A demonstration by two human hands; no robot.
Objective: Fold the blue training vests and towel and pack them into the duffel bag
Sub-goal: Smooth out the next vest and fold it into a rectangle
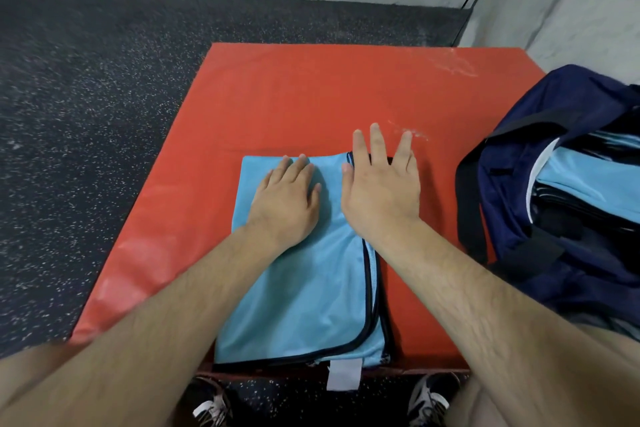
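Blue vest (311,288) is lying folded into a long rectangle on the red pad (311,87). Its near edge sits at the pad's front edge, black trim (367,288) runs down its right side, and a white tag (344,374) hangs off the front.

The person has both palms flat on the far half. Left hand (287,194) sits mid-cloth, fingers (298,166) straight and close together. Right hand (381,191) is on the trim side with its fingers spread apart, tips reaching past the far edge over bare pad. Neither hand is gripping anything, just pressing.

Bag (554,121) is open at the right end of the pad, apart from the vest. There's a stack of folded vests (581,170) already in it, so this is probably 1 of the later ones.

The step reads as smoothing before the next fold. Doing it well, imo:
- Sweep from the centre out to the edges so wrinkles and trapped air leave. That slippery mesh will likely creep otherwise.
- Pin with 1 hand and fold with the other.
- Get the trim edges stacked on each other, since the right side shows 2 layers a bit offset.
- It probably wants 1 more fold across to match the stack in the bag.
- Tuck the tag in too, or it could snag going in.

No towel visible from this angle.
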